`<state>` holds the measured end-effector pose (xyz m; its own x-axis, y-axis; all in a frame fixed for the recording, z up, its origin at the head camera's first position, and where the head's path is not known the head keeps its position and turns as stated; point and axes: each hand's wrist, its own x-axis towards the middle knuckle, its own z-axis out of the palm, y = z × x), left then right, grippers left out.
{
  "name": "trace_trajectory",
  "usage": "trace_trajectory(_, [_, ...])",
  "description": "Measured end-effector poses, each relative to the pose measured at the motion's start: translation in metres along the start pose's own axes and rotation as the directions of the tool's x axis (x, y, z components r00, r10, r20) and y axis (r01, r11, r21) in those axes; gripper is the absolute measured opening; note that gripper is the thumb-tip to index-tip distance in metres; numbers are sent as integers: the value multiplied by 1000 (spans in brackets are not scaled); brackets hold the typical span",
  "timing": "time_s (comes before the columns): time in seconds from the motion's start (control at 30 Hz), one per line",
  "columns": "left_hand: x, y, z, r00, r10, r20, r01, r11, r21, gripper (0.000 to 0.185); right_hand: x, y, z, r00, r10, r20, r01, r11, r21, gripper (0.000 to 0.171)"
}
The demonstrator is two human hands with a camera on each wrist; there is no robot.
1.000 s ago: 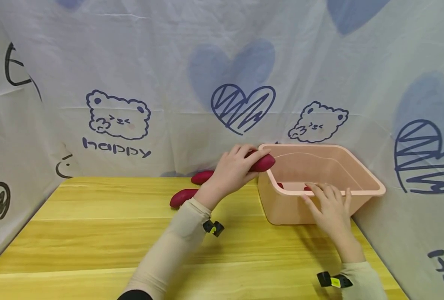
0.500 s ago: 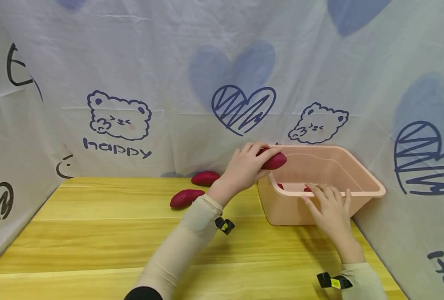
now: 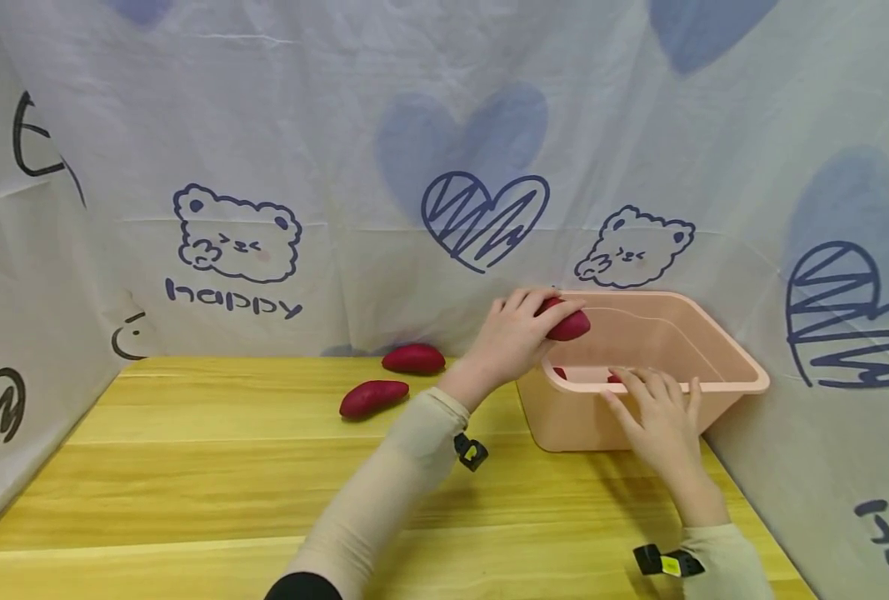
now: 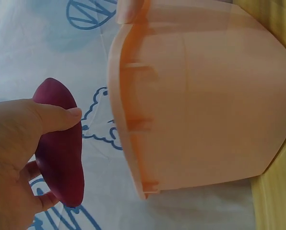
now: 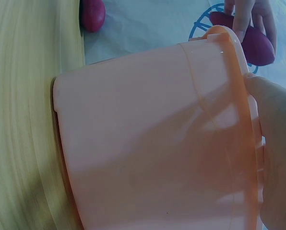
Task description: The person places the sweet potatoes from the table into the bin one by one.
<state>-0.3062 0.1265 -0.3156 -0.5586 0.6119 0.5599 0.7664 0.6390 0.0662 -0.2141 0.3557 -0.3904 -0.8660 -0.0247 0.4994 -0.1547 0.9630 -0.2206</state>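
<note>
My left hand (image 3: pixel 522 337) grips a purple-red sweet potato (image 3: pixel 567 323) and holds it over the near-left corner of a pink plastic bin (image 3: pixel 721 354). The left wrist view shows my thumb across that sweet potato (image 4: pixel 60 148), just left of the bin's rim (image 4: pixel 121 115). My right hand (image 3: pixel 657 408) rests on the bin's front rim, its fingers hooked over the edge (image 5: pixel 272 143). Bits of red show inside the bin behind the rim. Two more sweet potatoes lie on the wooden table: one (image 3: pixel 372 397) nearer, one (image 3: pixel 414 358) by the back cloth.
The yellow wooden table (image 3: pixel 189 483) is walled on three sides by white cloth printed with bears and hearts (image 3: pixel 234 237). The bin stands at the back right, close to the right-hand cloth. Small black clips sit on both sleeves.
My left hand has carried the sweet potato to the right, from beside the bin's left wall to over its corner. My right hand has stayed on the rim.
</note>
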Motion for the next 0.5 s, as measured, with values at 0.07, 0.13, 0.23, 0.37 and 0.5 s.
trace_trajectory(0.07, [2, 2, 3, 1000, 11, 13, -11, 1000, 5, 60, 0, 0, 0, 1000, 1, 0, -1, 1000, -2, 47])
trace_trajectory(0.13, [4, 4, 7, 1000, 24, 20, -24, 1000, 14, 62, 0, 0, 0, 1000, 0, -1, 0, 1000, -5, 47])
trace_trajectory(0.23, [8, 6, 13, 999, 51, 12, -51, 998, 42, 59, 0, 0, 0, 1000, 1, -4, -1, 1000, -4, 46])
trace_trajectory(0.37, [13, 10, 20, 996, 92, -20, -90, 993, 73, 54, 0, 0, 0, 1000, -1, -1, 1, 1000, -5, 46])
trace_trajectory(0.5, [17, 14, 26, 996, 93, -14, -91, 992, 91, 54, 0, 0, 0, 1000, -2, 4, 2, 1000, -4, 47])
